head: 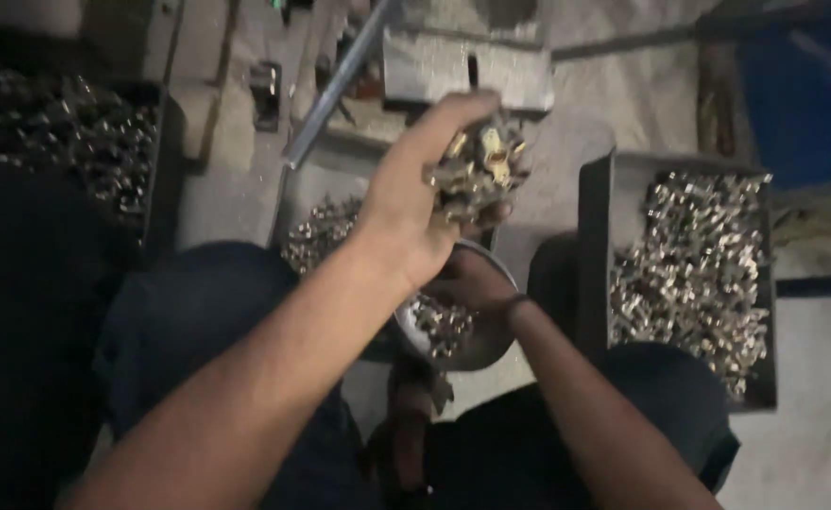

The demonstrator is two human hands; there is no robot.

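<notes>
Handful of small brass-coloured metal fittings (477, 165): bunched, glinting, raised above the lap at the upper centre of the view, over the round metal bowl below. Holder: left hand (425, 189), fingers curled round the clump from the left and top, thumb underneath; closed on the pieces, forearm running in from the lower left. Round metal bowl (453, 326): shallow, grey, resting between the knees, a scatter of the same fittings inside; sits directly beneath the raised handful. Right hand (477, 283): placed at the bowl's upper rim, touching it, largely hidden under the left hand; how far its fingers are opened cannot be told. Knees in dark blue trousers (207, 321): either side of the bowl. Right-hand tray (597, 246): dark rectangular bin, heaped with bright fittings, just beside the right knee. Centre tray (325, 227): behind the left hand, partly filled with like pieces. Left bin (165, 161): dark, upper left, also holding metal parts, dimly lit. Metal rod (340, 80): slanting across the upper centre, near a grey metal block (467, 66). Floor (812, 444): pale concrete.
</notes>
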